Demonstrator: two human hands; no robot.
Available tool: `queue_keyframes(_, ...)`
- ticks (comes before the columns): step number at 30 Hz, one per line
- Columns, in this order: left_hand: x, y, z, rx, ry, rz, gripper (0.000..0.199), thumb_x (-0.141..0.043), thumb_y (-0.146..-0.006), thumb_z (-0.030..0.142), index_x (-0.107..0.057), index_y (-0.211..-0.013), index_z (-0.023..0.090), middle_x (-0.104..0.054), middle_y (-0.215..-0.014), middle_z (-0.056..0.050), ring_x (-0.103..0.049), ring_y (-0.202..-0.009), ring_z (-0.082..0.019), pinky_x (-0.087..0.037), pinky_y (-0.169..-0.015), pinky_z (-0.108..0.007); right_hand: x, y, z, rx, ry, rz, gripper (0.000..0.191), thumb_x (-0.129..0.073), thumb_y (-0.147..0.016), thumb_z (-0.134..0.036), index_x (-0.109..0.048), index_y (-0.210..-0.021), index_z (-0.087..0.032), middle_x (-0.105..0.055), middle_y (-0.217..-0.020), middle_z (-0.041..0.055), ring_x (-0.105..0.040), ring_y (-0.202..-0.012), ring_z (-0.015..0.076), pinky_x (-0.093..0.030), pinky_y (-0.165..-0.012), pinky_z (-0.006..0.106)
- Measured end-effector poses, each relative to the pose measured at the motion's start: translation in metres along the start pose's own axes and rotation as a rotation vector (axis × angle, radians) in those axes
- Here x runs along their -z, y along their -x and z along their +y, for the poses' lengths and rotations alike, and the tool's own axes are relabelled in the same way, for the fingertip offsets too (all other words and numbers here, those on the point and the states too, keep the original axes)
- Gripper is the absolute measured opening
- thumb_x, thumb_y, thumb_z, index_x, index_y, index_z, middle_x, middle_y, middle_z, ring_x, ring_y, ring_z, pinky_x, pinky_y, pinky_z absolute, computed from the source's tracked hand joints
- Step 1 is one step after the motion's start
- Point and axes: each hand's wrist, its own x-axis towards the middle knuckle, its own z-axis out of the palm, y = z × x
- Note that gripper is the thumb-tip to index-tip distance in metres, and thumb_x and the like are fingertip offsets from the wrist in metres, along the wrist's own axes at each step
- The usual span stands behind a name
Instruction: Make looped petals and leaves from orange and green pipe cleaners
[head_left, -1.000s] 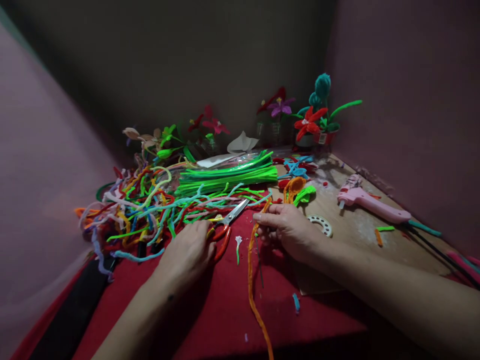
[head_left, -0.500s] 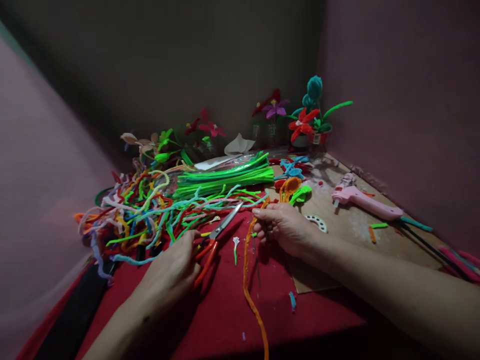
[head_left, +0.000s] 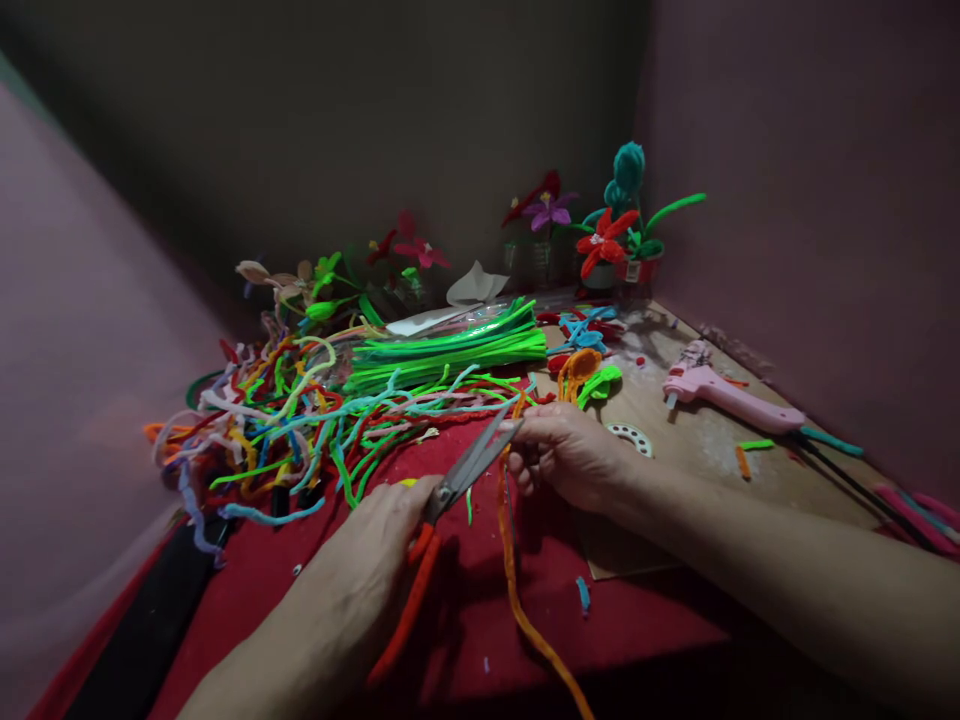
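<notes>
Scissors (head_left: 469,474) apparently astride orange pipe cleaner (head_left: 511,580)

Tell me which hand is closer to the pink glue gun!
Right. The right hand is left of the pink glue gun, pinching an orange fuzzy strip; the left hand is farther left, holding scissors.

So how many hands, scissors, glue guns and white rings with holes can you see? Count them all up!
Hands: 2, the left hand and the right hand
Scissors: 1 pair
Pink glue gun: 1
White ring with holes: 1
Total: 5
</notes>
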Motion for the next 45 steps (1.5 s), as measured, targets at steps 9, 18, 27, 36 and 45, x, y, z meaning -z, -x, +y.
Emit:
queue_keyframes(9, -0.001, 0.005, -0.005, -0.179, -0.250, -0.124, 0.041, -0.035, -0.083, 0.013, -0.043, -0.123, 0.018, -0.058, -0.107, -0.012, -0.053, -0.094, -0.023, -0.043, -0.084, -0.037, 0.000, 0.000, -0.003, -0.164, -0.119, -0.088, 0.020, -0.062, -0.067, -0.021, -0.050, -0.053, -0.013, -0.049, -0.041, -0.0027, -0.042, -0.035, 0.0078, -0.032, -0.038, 0.021)
queue_keyframes(18, -0.001, 0.005, -0.003, -0.344, -0.502, -0.007, 0.043, -0.039, -0.081, 0.012, -0.036, -0.124, 0.010, -0.054, -0.102, -0.014, -0.050, -0.091, -0.025, -0.044, -0.078, -0.040, 0.005, -0.002, 0.000, -0.273, -0.236, -0.087, 0.018, -0.061, -0.067, -0.012, -0.049, -0.052, -0.013, -0.047, -0.043, -0.0034, -0.043, -0.040, 0.0073, -0.035, -0.048, 0.023)
queue_keyframes(27, 0.005, 0.007, 0.001, -0.350, -0.565, -0.057, 0.043, -0.037, -0.080, 0.008, -0.037, -0.123, 0.011, -0.055, -0.095, -0.012, -0.051, -0.089, -0.025, -0.043, -0.078, -0.039, 0.002, 0.000, -0.003, -0.339, -0.200, -0.060, 0.012, -0.061, -0.065, -0.010, -0.052, -0.056, -0.012, -0.054, -0.049, 0.0004, -0.052, -0.048, 0.0099, -0.042, -0.051, 0.022)
queue_keyframes(36, 0.004, 0.007, 0.002, -0.373, -0.593, -0.109, 0.047, -0.037, -0.078, 0.008, -0.033, -0.124, 0.010, -0.057, -0.086, -0.010, -0.054, -0.072, -0.021, -0.046, -0.067, -0.036, 0.007, -0.002, -0.003, -0.398, -0.151, -0.185, 0.017, -0.056, -0.070, -0.012, -0.052, -0.053, -0.012, -0.057, -0.047, 0.0025, -0.050, -0.041, 0.0098, -0.043, -0.042, 0.020)
queue_keyframes(45, 0.006, 0.013, 0.003, -0.267, -0.621, -0.173, 0.049, -0.032, -0.077, 0.007, -0.037, -0.125, 0.014, -0.058, -0.089, -0.011, -0.058, -0.067, -0.019, -0.048, -0.057, -0.030, 0.008, -0.003, -0.004, -0.403, -0.102, -0.194, 0.026, -0.057, -0.071, -0.014, -0.046, -0.047, -0.013, -0.051, -0.040, -0.0004, -0.047, -0.033, 0.0084, -0.038, -0.032, 0.017)
